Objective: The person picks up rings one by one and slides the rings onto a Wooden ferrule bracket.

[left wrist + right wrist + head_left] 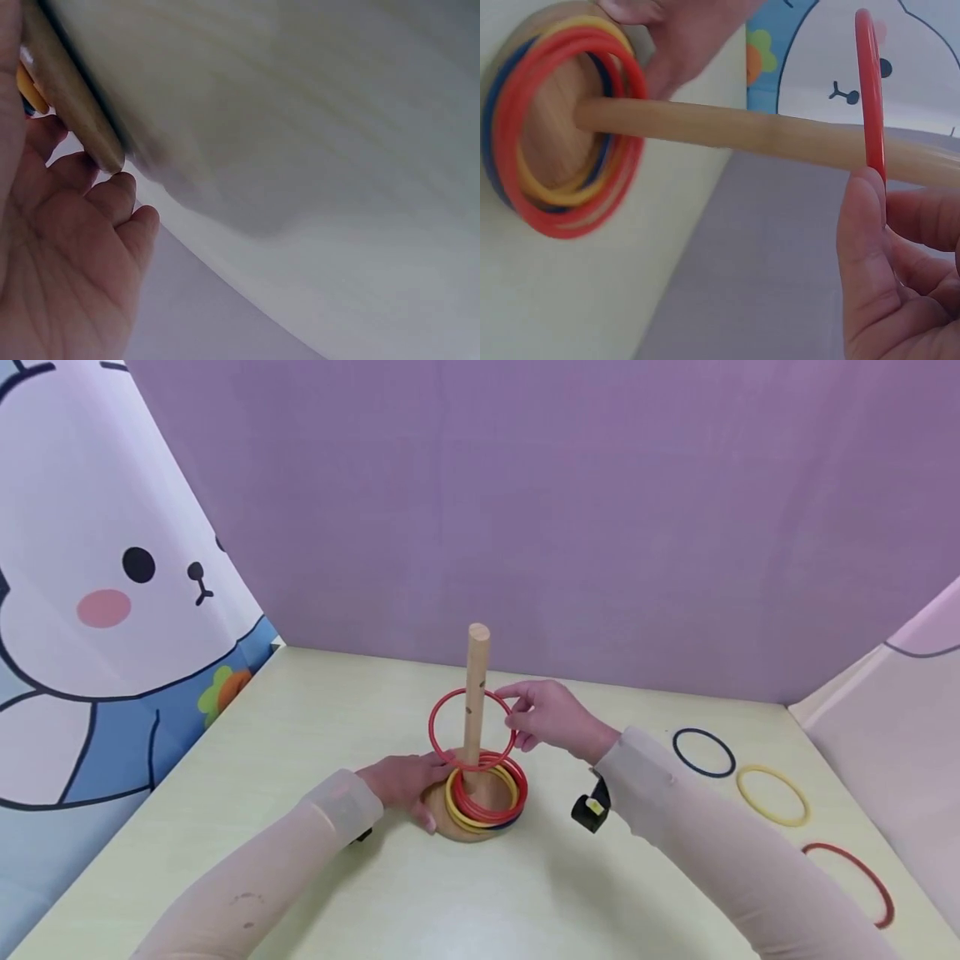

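A wooden ring-toss stand has a round base [491, 792] and an upright peg [476, 662]. My right hand [553, 714] pinches a red ring [432, 727] by its right side, between thumb and fingers. That ring encircles the peg partway up, above the stack; in the right wrist view the red ring [868, 90] appears nearly edge-on across the peg [727, 126]. Around the peg's foot lie several stacked rings [522, 785], red, yellow and blue. My left hand [401, 783] grips the left edge of the base, thumb in front; the left wrist view has its fingertips [112, 196] at the base's rim.
On the table [337, 710] at the right lie a dark blue ring [677, 752], a yellow ring [772, 816] and a red ring [862, 866]. A purple backdrop [525, 527] rises behind the table, and a cartoon-printed sheet [165, 652] hangs at the left.
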### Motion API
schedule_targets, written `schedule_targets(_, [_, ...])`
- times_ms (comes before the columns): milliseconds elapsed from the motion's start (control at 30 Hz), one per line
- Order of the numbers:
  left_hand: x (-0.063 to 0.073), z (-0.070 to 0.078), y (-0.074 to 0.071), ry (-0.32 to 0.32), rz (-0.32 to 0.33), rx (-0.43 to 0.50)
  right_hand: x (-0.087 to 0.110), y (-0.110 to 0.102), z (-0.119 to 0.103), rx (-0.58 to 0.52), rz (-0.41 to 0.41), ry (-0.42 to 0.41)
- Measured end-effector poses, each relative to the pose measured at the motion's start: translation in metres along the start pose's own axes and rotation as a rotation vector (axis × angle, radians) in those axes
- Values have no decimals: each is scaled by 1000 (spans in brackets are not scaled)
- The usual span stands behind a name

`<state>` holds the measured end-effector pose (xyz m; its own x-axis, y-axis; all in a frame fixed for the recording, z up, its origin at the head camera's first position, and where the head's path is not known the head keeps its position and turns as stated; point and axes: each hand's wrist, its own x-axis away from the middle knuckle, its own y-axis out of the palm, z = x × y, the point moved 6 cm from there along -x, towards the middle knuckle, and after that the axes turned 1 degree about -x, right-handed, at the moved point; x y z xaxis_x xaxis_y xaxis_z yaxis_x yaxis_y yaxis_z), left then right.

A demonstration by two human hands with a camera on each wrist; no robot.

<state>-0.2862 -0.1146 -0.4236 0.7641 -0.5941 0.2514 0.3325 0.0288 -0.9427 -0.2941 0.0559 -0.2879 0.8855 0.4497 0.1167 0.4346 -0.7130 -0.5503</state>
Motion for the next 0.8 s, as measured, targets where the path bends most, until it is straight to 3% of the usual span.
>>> schedule_targets(100, [1,1,-2,12,7,30,-3,6,9,-8,-3,21])
schedule_targets(267, [2,1,-3,-22,-4,72,-5,17,24,-34,-4,52])
schedule_targets(533, [1,-1,-7,-15,17,46,-5,30,42,-52,-1,82])
schedule_targets(800, [-2,-3,-4,-17,-5,28,-5,39,64,-99,19,118])
